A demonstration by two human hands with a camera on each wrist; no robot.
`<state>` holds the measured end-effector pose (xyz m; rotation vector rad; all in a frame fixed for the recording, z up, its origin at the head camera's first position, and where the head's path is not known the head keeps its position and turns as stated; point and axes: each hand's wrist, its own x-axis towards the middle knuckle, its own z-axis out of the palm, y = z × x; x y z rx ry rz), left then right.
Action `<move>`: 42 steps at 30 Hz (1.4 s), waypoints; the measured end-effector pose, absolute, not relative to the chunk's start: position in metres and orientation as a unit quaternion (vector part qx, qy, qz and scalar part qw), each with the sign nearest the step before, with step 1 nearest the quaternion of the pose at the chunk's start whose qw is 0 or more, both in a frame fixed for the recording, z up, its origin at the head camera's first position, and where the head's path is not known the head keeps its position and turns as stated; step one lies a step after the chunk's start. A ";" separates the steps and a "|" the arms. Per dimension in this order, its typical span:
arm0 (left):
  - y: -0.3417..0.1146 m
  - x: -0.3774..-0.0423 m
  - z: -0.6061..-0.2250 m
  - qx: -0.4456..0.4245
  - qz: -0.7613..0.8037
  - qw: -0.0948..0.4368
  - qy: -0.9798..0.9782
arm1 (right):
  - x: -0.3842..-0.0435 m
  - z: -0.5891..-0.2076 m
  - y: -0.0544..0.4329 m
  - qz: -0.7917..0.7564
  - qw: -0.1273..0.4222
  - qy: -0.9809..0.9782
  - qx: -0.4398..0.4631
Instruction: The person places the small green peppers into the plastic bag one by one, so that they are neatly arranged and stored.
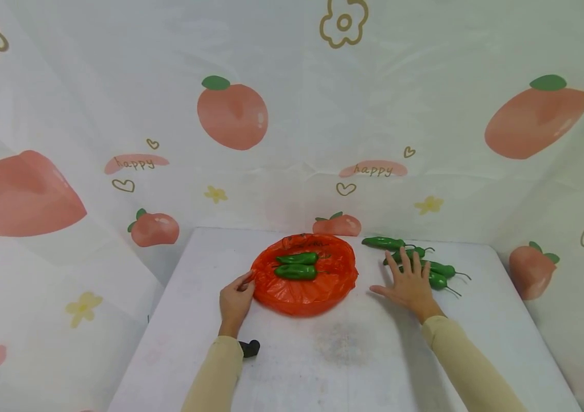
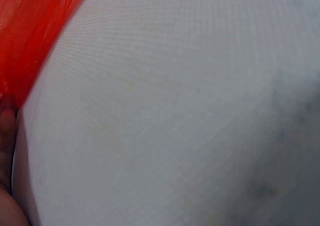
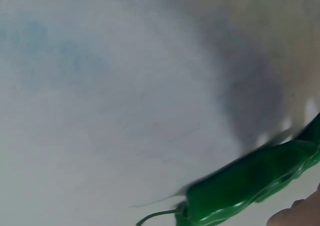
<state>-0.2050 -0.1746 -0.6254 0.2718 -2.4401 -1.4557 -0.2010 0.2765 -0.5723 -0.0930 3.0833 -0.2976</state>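
Note:
A red plastic bag (image 1: 299,300), opened out into a round, shallow shape, lies on the table with two green chili peppers (image 1: 296,272) inside. At its left edge, my left hand (image 1: 235,301) pinches the rim between thumb and fingers; the left wrist view catches only part of the red plastic (image 2: 30,41) and the fingers. To the right of the bag, several green peppers (image 1: 381,242) lie in a loose group. My right hand (image 1: 409,288) is spread over them, partly hiding them. Close up in the right wrist view is one glossy pepper (image 3: 245,183) with a thin stem; whether the fingers touch it I cannot tell.
Near the left forearm a small black object (image 1: 251,348) lies on the white table (image 1: 343,377), partly hidden by the sleeve. A pale cloth (image 1: 292,131) printed with fruit and flowers hangs behind the table and along both sides.

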 end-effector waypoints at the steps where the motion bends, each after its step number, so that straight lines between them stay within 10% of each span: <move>1: -0.174 -0.204 -0.625 0.095 -0.505 0.142 -0.846 | -0.200 -0.572 0.279 -0.097 0.022 0.995 -0.030; 42: -0.176 -0.206 -0.628 0.084 -0.501 0.142 -0.850 | -0.170 -0.579 0.339 -0.147 -0.066 0.986 0.037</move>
